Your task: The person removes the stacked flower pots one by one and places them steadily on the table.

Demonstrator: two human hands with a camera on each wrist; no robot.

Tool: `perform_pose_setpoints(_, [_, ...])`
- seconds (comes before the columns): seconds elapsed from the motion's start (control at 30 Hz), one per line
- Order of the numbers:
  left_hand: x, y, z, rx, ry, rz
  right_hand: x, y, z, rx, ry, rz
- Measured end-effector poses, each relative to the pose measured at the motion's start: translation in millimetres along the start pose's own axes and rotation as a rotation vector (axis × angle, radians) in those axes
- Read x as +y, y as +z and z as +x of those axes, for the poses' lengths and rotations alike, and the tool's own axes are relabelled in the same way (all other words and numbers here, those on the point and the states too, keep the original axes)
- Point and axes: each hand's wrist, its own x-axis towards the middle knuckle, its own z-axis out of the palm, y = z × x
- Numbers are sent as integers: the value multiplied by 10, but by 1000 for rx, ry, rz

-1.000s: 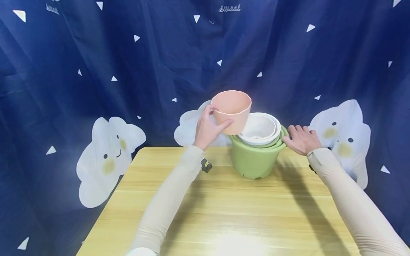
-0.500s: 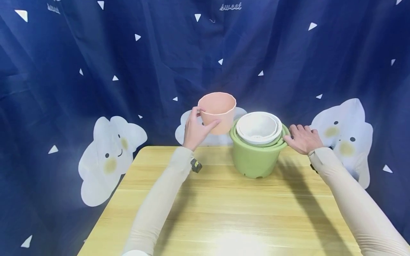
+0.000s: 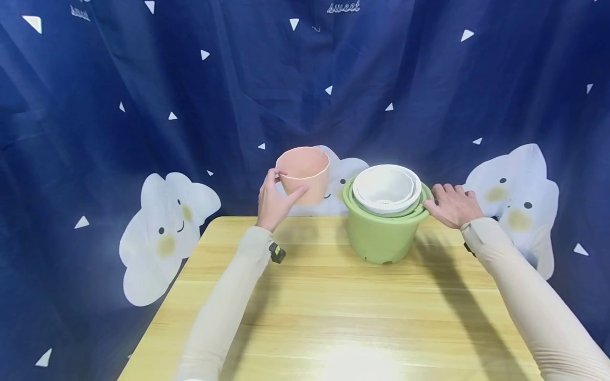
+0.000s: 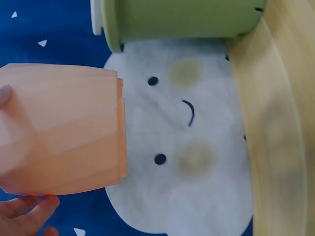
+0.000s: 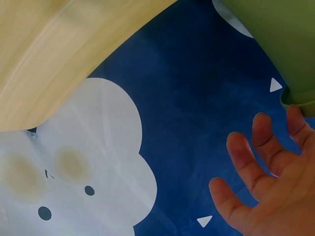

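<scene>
A peach flower pot [image 3: 312, 188] is held up by my left hand [image 3: 276, 205], thumb on its near side and fingers at the left of the rim. In the left wrist view the pot [image 4: 59, 130] lies sideways across the picture, its base clear of the table. To its right stands a green flower pot [image 3: 381, 241] on the table, with white pots [image 3: 383, 185] nested in its mouth. My right hand [image 3: 452, 206] holds the green pot's right rim between thumb and forefinger. The other fingers [image 5: 241, 152] spread loosely away from it in the right wrist view.
The wooden table [image 3: 314, 307] has its back edge close behind the green pot. A dark blue curtain [image 3: 229, 95] with white clouds and triangles hangs behind the table.
My left hand has carried the peach pot left and slightly down, away from the nested pots. My right hand has stayed at the green pot's rim.
</scene>
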Motion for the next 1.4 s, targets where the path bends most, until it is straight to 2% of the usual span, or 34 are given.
perform_pose_setpoints(0.43, [-414, -154, -160, 49, -41, 41, 13, 10, -12, 18, 3, 20])
perform_pose_setpoints(0.9, [-819, -286, -390, 42, -108, 63, 0, 3, -12, 19, 2, 13])
perform_pose_setpoints(1.13, [-964, -313, -498, 16, -159, 113, -3, -13, -20, 11, 3, 9])
perform_pose_setpoints(1.4, [-1064, -344, -646, -4, -181, 140, -3, -13, -16, 10, 5, 10])
